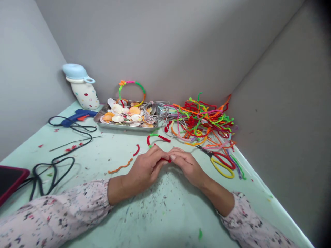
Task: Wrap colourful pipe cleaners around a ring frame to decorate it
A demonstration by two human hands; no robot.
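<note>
My left hand (pixel 148 163) and my right hand (pixel 188 167) meet at the fingertips over the middle of the table. Between them is a pipe cleaner hoop (pixel 154 135), with red and green fuzzy lengths curving up behind my fingers. A bit of red shows at the pinch; the rest of its lower part is hidden by my hands. Both hands are closed, thumbs against fingers. Left of my left hand lie a short red pipe cleaner piece (pixel 136 150) and a wavy orange pipe cleaner piece (pixel 121 167).
Behind stands a metal tray (pixel 124 127) of seashells, with a finished-looking colored hoop (pixel 143 89) on it. Right are a pipe cleaner heap (pixel 207 117) and scissors (pixel 223 165). Left are a blue glue gun (pixel 77 116), black cord (pixel 55 160), bottle (pixel 84 91) and red-edged device (pixel 24 174).
</note>
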